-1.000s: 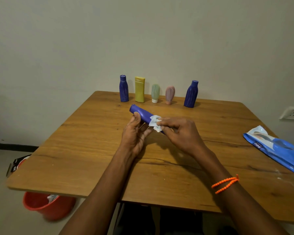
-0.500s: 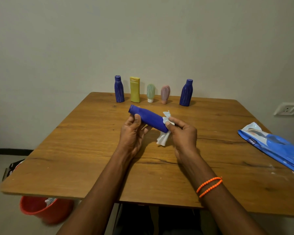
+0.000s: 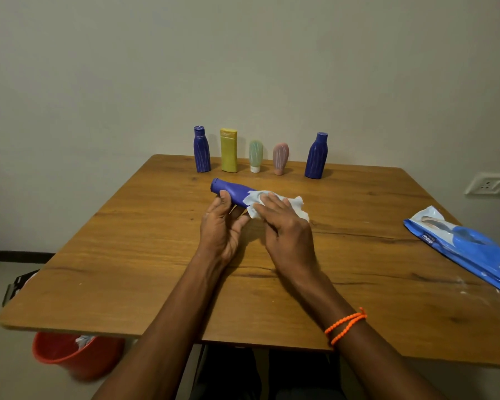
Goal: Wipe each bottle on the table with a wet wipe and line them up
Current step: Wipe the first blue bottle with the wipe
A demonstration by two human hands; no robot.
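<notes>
dim, even light | soft shadows | wide-angle bowing | blurred bottom edge

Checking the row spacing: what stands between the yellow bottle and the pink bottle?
Only the small green bottle, upright on its white cap, between the yellow bottle and pink bottle, head view.

Left hand [image 3: 221, 226] holds blue bottle [image 3: 231, 191]; right hand [image 3: 286, 229] presses wipe [image 3: 272, 202] on it.

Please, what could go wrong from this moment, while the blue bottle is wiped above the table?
1. The left hand grips the held blue bottle only near its cap end; the right hand rubbing the wet wipe could push it loose.
2. The row has a gap beside the right blue bottle; placing there may topple it.
</notes>
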